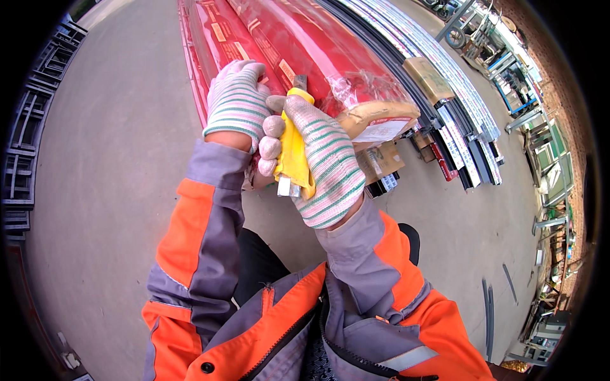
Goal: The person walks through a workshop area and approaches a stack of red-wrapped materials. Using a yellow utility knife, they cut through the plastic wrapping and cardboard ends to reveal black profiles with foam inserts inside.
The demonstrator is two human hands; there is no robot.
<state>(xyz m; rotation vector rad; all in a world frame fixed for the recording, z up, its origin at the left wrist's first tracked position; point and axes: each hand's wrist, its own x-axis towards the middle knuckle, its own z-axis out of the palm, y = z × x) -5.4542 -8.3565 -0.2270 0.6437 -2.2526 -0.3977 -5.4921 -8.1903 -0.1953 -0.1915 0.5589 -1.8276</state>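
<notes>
"What lies leftmost?"

"Dark metal frames [28,146], well apart from us, beyond the concrete floor [108,190]. Next comes our left grip [238,101], gloved, resting on the narrower red film-wrapped bundle [219,32]. Its fingers bend downward; we cannot tell whether they pinch the film or only press."

"How does that wrapping feel under us, do we think?"

"Slick and thin, likely to wrinkle or tear. The bundle looks long, stiff and probably heavy, so we do better with a flat palm than with fingertips."

"And the tool?"

"The yellow-handled utility knife, as we take it [293,147], sits between our hands, before the bundles' near ends, its grey metal tip [300,82] pointing away from us. We judge it light and rigid, with a creased handle that should not slide much in cloth gloves."

"Where do we hold it?"

"Around the yellow, clear of the metal. Our right grip [330,159] is closed on it: fingertips curl round the left side, the thumb lies across near the tip. Lower down seems safer."

"And further right?"

"The wider red bundle [330,51], a cardboard carton [380,160] below its end, then long profiles [467,120], likely stiff and awkward."
</notes>
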